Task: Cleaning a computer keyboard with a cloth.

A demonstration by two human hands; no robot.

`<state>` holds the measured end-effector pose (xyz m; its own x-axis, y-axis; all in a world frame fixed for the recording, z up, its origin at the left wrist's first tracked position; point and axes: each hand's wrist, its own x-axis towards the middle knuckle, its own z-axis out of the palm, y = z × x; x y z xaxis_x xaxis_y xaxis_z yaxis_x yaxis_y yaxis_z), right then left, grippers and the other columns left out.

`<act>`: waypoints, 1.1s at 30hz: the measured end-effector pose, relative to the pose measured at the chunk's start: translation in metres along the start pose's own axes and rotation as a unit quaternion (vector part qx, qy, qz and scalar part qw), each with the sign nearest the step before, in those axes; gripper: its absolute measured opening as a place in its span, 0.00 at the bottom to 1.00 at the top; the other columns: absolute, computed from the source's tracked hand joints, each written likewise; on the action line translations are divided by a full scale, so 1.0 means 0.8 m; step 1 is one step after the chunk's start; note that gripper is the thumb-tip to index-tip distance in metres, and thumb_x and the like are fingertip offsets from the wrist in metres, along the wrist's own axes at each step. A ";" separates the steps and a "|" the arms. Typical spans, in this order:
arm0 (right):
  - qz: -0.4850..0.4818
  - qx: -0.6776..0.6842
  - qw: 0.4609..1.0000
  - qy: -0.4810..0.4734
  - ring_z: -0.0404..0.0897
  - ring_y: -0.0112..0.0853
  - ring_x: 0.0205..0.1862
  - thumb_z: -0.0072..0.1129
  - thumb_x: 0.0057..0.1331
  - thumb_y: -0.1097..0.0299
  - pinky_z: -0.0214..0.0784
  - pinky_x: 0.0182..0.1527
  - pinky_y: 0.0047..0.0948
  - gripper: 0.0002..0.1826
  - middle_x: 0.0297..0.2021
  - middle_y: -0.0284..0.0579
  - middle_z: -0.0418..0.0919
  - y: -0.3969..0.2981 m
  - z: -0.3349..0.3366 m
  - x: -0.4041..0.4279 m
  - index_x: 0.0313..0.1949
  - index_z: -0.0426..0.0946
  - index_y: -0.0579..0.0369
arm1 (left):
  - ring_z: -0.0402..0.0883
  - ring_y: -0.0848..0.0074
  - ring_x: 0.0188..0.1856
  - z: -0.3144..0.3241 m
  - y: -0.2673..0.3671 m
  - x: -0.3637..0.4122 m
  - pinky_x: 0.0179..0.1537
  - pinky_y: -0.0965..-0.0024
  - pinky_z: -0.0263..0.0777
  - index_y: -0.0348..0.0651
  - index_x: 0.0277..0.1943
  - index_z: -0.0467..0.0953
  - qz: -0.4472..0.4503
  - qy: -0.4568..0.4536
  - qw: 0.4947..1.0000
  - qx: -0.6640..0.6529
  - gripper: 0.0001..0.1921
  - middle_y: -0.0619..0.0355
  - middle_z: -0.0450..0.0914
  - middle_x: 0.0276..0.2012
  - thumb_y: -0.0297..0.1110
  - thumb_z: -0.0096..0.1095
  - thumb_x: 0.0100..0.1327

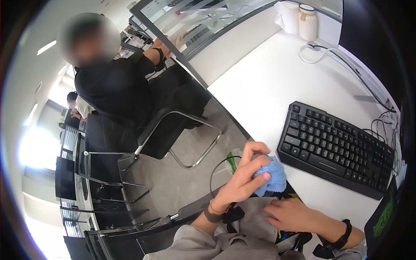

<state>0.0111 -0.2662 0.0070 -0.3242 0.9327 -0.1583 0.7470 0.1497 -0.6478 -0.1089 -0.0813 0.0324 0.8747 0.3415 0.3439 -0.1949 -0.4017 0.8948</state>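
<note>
A crumpled light-blue cloth (pixel 274 178) is gripped in my left hand (pixel 242 182), with the thumb and fingers pressed into it. Hand and cloth are at the front edge of the white desk (pixel 253 87), left of the black keyboard (pixel 334 149). My right hand (pixel 291 213) hovers in front of my grey shirt, below the keyboard's near side. Its fingers are slightly bent and apart, and nothing shows in them, though the palm side is hidden. Both wrists wear dark straps.
At the desk's back stand a lidded cream jar (pixel 307 24) and a white paper roll (pixel 287 18). A white cable (pixel 304 58) and dark wires lie near the monitor (pixel 373 39). To the left, a person in black (pixel 110 87) sits on a metal-framed chair (pixel 195 164) beyond a glass partition (pixel 175 42).
</note>
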 end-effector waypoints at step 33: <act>-0.001 0.214 0.976 0.049 0.70 0.49 0.64 0.70 0.54 0.46 0.45 0.73 0.52 0.42 0.56 0.57 0.76 -0.019 -0.036 0.007 0.62 0.68 0.59 | 0.66 0.66 0.68 0.054 0.004 -0.179 0.69 0.63 0.57 0.39 0.71 0.52 -0.367 0.014 0.737 -0.567 0.60 0.52 0.66 0.65 0.30 0.82 0.31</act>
<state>0.0147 -0.2541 0.0375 -0.2523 0.9626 -0.0991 0.4291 0.0195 -0.9031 -0.2154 -0.1682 -0.0263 0.9229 0.1379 -0.3595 0.0655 0.8639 0.4994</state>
